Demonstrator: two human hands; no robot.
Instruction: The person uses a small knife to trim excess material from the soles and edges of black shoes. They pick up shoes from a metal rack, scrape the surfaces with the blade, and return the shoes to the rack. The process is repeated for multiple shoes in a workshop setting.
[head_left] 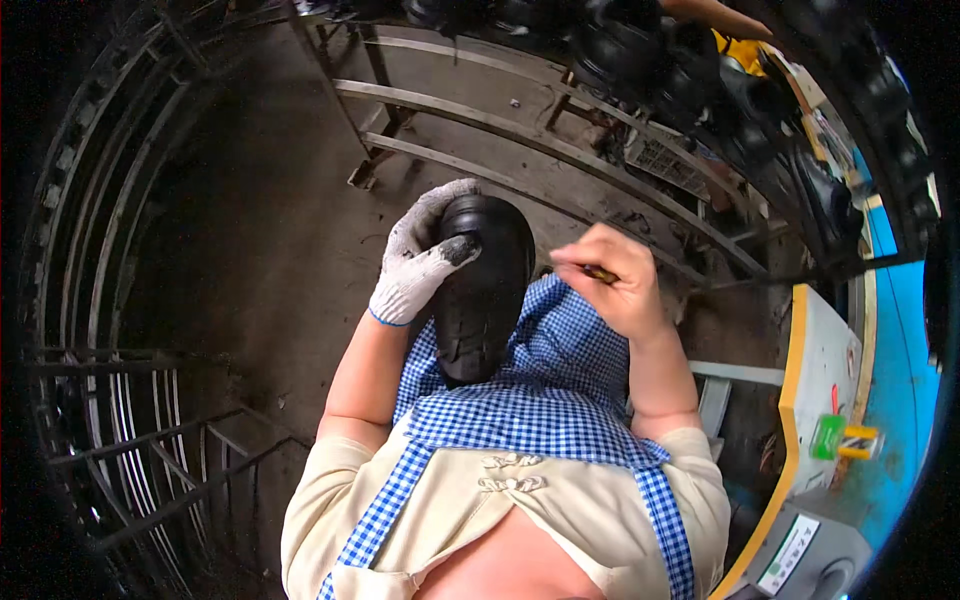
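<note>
A black boot (pixel 487 290) rests on my lap against the blue checked apron (pixel 565 335), its rounded end pointing away from me. My left hand (pixel 415 262), in a white knitted glove with dark-stained fingertips, is closed around the boot's far left side, thumb lying across its top. To the right of the boot and apart from it, my bare right hand (pixel 622 278) grips a small tool with a dark and yellowish handle (pixel 599 273). Motion blurs that hand's fingertips, and the tool's working end cannot be made out.
Ahead runs a low metal rack (pixel 470 112), with several black boots (pixel 640 60) at the upper right. On my right stand a yellow-edged white panel (pixel 815 370), a blue surface (pixel 905 350), a green and yellow item (pixel 843 440) and a grey machine (pixel 825 545). Metal frames (pixel 160 440) line the left.
</note>
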